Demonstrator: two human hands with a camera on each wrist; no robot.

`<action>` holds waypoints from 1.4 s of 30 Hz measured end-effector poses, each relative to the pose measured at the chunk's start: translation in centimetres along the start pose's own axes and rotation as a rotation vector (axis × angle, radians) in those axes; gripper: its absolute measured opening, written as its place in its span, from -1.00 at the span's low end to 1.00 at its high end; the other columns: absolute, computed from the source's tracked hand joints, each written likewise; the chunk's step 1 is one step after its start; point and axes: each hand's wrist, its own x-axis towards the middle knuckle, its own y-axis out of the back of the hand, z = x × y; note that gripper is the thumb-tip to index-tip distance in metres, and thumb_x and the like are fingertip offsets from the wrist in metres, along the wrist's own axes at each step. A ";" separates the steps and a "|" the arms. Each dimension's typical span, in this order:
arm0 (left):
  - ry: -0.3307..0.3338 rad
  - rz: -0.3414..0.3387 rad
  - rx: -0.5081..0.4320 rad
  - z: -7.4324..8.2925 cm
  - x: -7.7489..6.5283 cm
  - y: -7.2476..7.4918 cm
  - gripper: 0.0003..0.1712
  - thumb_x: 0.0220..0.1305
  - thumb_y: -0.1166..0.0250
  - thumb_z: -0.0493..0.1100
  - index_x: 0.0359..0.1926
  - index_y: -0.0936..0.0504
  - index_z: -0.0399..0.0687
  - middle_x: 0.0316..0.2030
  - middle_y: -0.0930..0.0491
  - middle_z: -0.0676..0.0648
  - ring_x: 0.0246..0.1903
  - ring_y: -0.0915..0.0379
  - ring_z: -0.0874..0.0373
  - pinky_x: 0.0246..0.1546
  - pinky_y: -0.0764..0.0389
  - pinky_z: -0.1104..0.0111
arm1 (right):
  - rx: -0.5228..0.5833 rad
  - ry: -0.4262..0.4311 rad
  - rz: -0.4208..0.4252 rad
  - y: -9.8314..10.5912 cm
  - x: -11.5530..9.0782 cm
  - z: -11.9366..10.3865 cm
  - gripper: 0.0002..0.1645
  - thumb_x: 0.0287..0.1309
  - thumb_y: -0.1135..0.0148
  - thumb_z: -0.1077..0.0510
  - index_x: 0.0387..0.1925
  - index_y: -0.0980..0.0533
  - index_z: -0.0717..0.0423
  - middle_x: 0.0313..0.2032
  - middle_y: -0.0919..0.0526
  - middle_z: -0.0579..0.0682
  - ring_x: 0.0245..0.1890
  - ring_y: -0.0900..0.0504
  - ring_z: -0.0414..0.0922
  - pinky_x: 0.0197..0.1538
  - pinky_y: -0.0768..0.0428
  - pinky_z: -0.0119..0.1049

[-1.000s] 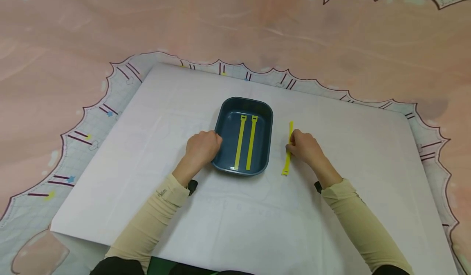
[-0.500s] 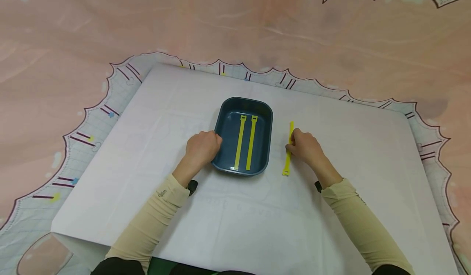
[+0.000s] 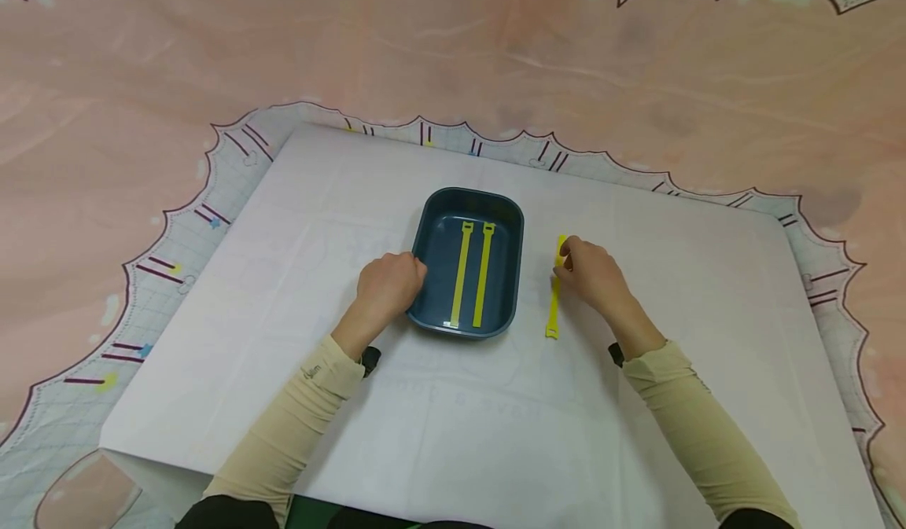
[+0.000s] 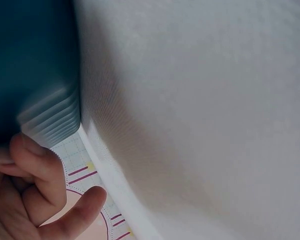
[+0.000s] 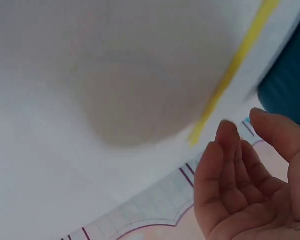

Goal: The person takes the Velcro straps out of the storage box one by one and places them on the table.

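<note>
A dark blue rectangular tray (image 3: 504, 262) stands on the white surface, with two yellow cable ties, one (image 3: 462, 275) left of the other (image 3: 484, 277), side by side inside it. My left hand (image 3: 389, 284) grips the tray's left rim; its curled fingers (image 4: 45, 172) show at the tray wall in the left wrist view. To the tray's right, a third yellow cable tie (image 3: 554, 309) lies lengthwise on the white surface. Just over its upper half is my right hand (image 3: 593, 276), thumb and fingers (image 5: 207, 185) parted in the right wrist view, with the tie (image 5: 230, 72) apart from them.
The white board-like surface (image 3: 340, 175) fills the middle of the head view. Under and around it spreads a pinkish patterned cloth (image 3: 283, 42) with a scalloped border. The white surface's front edge lies near the forearms.
My right hand has parted from the third cable tie and shifted slightly up and to the right. The tie stays nearly in place. My left hand and the tray have not visibly moved.
</note>
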 end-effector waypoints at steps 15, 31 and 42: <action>-0.001 0.015 -0.015 -0.1 0.0 0.0 -0.56 0.43 0.04 -0.12 -0.50 -0.57 -0.27 -0.62 -0.49 -0.17 -0.64 -0.45 0.00 -0.61 -0.49 0.18 | 0.009 0.200 0.147 2.2 -0.4 -2.6 -0.60 0.20 -0.30 0.25 0.06 -0.47 0.27 -0.05 -0.54 0.21 -0.08 -0.57 0.11 -0.04 -0.56 -0.03; 0.012 0.007 -0.018 0.0 0.0 0.1 -0.56 0.43 0.05 -0.12 -0.51 -0.56 -0.26 -0.60 -0.51 -0.20 -0.63 -0.46 -0.02 -0.59 -0.50 0.15 | -0.035 0.223 0.097 2.8 -0.1 -4.4 -0.48 0.18 -0.33 0.17 0.16 -0.45 0.21 0.09 -0.48 0.18 -0.01 -0.50 0.08 0.02 -0.53 -0.03; 0.020 -0.007 -0.021 0.1 0.0 0.2 -0.56 0.43 0.06 -0.12 -0.50 -0.56 -0.25 -0.58 -0.52 -0.20 -0.62 -0.46 -0.02 -0.58 -0.50 0.15 | -0.034 0.264 0.073 3.0 0.2 -5.7 -0.40 0.13 -0.39 0.17 0.18 -0.43 0.22 0.18 -0.44 0.20 0.17 -0.42 0.12 0.20 -0.43 0.01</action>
